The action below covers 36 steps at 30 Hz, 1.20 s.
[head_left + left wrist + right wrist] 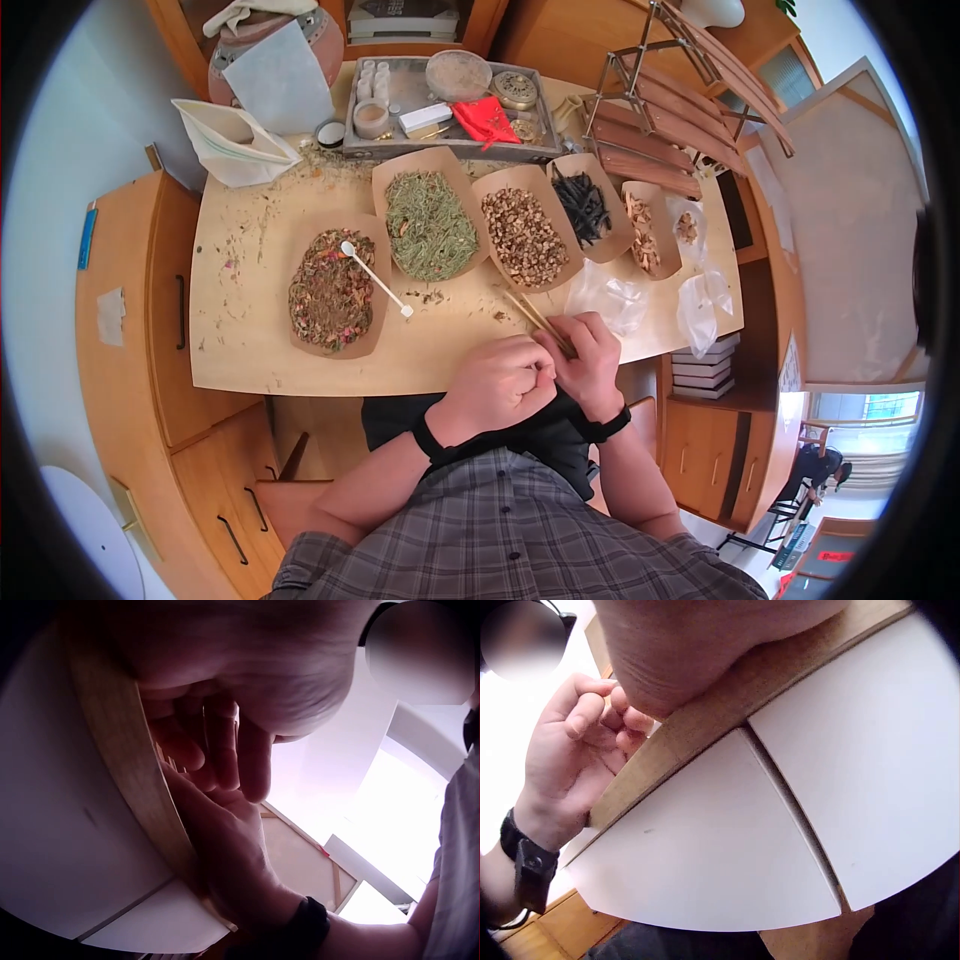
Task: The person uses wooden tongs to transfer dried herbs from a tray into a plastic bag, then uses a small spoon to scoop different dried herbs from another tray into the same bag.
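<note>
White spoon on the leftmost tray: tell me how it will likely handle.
The spoon is probably stiff, as its thin handle runs straight past the tray's rim. It may tip or slide if nudged, since its bowl sits on loose petal mix.

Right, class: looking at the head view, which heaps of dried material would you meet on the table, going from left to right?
Reddish petal mix, green herb, brown chopped pieces, black pieces, tan slices, small light-brown pile.

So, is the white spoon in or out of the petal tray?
Partly in: the white spoon has its round end on the petal mix, square end past the tray.
</note>
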Tool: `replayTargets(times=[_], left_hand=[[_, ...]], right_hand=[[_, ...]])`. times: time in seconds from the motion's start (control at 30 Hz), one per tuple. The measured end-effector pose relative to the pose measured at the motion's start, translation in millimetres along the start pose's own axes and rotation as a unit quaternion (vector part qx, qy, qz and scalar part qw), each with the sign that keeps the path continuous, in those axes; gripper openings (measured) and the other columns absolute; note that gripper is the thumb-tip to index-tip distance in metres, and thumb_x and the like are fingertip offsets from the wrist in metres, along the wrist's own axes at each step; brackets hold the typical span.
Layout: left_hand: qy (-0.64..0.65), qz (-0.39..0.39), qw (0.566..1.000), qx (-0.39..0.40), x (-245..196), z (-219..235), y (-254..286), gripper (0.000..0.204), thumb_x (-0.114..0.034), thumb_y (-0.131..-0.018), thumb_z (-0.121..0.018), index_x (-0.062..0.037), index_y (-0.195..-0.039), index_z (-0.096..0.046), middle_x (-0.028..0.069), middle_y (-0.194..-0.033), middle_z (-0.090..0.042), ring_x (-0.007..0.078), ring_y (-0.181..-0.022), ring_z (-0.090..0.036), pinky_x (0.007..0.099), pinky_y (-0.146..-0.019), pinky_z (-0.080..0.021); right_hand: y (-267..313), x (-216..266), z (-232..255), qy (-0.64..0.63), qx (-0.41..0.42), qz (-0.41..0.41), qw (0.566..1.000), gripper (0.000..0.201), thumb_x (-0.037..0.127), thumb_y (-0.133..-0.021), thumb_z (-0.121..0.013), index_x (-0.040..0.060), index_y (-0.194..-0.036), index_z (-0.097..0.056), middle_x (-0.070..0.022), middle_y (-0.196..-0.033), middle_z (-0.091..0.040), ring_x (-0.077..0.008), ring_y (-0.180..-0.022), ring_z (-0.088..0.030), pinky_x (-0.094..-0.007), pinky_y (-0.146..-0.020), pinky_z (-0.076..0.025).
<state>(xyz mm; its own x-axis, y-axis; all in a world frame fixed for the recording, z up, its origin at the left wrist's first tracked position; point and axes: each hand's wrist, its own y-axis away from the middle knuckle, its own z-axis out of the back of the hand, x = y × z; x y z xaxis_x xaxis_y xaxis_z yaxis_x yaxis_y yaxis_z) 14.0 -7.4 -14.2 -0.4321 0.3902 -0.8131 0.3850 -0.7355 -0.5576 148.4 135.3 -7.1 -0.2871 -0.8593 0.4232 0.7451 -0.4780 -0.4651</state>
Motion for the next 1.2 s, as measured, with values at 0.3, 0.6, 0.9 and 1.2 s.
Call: replayTargets(times=[0.3,0.6,0.9,1.2], left_hand=[[0.013,0.002,1.000,0.009,1,4,1,0.019,-0.008,-0.094,-0.075,-0.0036,-0.077,-0.071,0.0044,-0.087,-0.070,0.0270,-0.078,-0.070,0.0413,-0.068,-0.056],[0.006,-0.012,1.000,0.013,5,0,2,0.023,-0.012,-0.101,-0.074,-0.0034,-0.080,-0.073,0.0062,-0.087,-0.071,0.0296,-0.080,-0.070,0.0438,-0.069,-0.056],[-0.028,-0.007,0.999,0.031,5,-3,3,0.022,-0.014,-0.098,-0.080,-0.0033,-0.080,-0.073,0.0071,-0.086,-0.072,0.0300,-0.076,-0.070,0.0422,-0.069,-0.057],[-0.047,0.028,0.998,0.019,-1,-5,-4,0.025,-0.011,-0.097,-0.083,-0.0018,-0.076,-0.071,0.0084,-0.085,-0.072,0.0302,-0.075,-0.070,0.0414,-0.067,-0.056]], right_hand=[[-1,2,-4,0.016,0.005,-0.009,1.000,0.033,0.016,-0.083,-0.099,0.0080,-0.110,-0.082,-0.0095,-0.095,-0.073,-0.0272,-0.076,-0.074,-0.0386,-0.064,-0.059],[1,6,-6,0.012,-0.001,-0.043,0.999,0.033,0.012,-0.083,-0.098,0.0068,-0.111,-0.082,-0.0093,-0.096,-0.072,-0.0256,-0.077,-0.075,-0.0371,-0.065,-0.060],[2,2,-7,0.001,-0.022,-0.005,1.000,0.027,0.009,-0.083,-0.096,0.0057,-0.106,-0.082,-0.0095,-0.092,-0.071,-0.0260,-0.073,-0.072,-0.0375,-0.062,-0.058],[2,-5,-5,-0.031,-0.034,0.024,0.999,0.024,0.008,-0.082,-0.096,0.0054,-0.100,-0.081,-0.0097,-0.089,-0.071,-0.0271,-0.069,-0.072,-0.0379,-0.059,-0.058]])
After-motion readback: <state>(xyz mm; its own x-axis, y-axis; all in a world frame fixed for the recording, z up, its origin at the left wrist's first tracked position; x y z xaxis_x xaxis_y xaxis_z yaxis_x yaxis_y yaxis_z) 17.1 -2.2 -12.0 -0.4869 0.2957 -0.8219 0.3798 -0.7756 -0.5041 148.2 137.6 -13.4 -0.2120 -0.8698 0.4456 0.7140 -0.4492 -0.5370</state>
